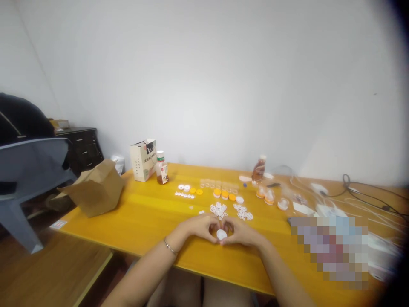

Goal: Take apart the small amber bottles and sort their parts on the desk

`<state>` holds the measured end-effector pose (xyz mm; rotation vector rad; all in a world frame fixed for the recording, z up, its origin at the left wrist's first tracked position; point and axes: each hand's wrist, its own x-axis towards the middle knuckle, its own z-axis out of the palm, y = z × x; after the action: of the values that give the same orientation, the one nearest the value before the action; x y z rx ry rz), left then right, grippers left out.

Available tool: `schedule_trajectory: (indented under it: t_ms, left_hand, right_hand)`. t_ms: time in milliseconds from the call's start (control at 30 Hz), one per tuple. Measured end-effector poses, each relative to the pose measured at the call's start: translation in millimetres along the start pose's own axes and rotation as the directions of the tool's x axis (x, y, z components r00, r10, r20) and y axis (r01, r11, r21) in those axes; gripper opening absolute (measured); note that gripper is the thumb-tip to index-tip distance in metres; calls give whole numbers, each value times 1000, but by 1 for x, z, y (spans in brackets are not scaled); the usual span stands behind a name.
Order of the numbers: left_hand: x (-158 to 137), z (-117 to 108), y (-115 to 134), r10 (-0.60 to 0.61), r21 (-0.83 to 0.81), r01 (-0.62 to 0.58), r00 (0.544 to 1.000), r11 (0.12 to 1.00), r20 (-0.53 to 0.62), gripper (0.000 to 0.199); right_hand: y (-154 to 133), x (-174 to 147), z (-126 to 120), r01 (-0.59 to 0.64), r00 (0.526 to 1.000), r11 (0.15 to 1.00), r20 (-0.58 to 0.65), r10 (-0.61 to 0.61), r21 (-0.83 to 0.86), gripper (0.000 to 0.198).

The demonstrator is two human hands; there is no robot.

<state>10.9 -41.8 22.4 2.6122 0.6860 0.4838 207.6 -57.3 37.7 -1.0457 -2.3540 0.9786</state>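
A small white round cap (pixel 221 234) is held between my two hands close to the front of the wooden table. From the left, my left hand (pixel 205 227) curls its fingers against the cap's edge. My right hand (pixel 240 232) closes on it from the other side, thumb at the near rim. Just beyond the fingers lie a pile of white rings (pixel 218 209) and a second ring pile (pixel 243 212). Behind these stand orange-topped lids (pixel 224 195) and a white lid (pixel 239 199) in a row. Fine detail is blurred.
Clear cups (pixel 230 187), yellow discs (pixel 196 192) and small white pieces (pixel 184 195) lie farther back. A brown paper bag (pixel 96 187), carton (pixel 143 160) and drink bottle (pixel 162 168) stand left. Another bottle (pixel 258 168), cables (pixel 361 196) and a pixelated patch are right.
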Motion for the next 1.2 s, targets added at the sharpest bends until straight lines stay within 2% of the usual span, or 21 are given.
schedule_trajectory:
  t_ms: [267,500,800,967,1033,1100,1200]
  left_hand:
    - [1,1,-3,-71,-1,71,997,997,-25,29]
    - [1,1,0,-78,-62,77,997,995,-7,27]
    - [2,3,-3,-88,-43,87,996,995,-24,27]
    - [0,5,-9,-123,1,123,992,992,-3,29]
    - [-1,6,-10,-124,5,124,992,992,-5,30]
    - [-1,6,-11,-121,-4,121,993,993,-10,31]
    - [-1,5,-11,-120,-19,120,993,993,-10,31]
  right_hand:
    - [-7,0,4,-4,1000,1000,-11,4,3,26]
    - [-9,1,2,19,1000,999,2,-19,47,17]
    - [-2,2,2,43,999,993,-5,-42,113,18]
    - [-5,0,-6,4,1000,991,-19,-2,130,17]
    - [-3,0,-9,-6,998,994,-58,13,113,19]
    - [3,2,-11,-20,988,998,-152,30,67,20]
    - [17,6,-15,-87,927,996,-366,82,1,23]
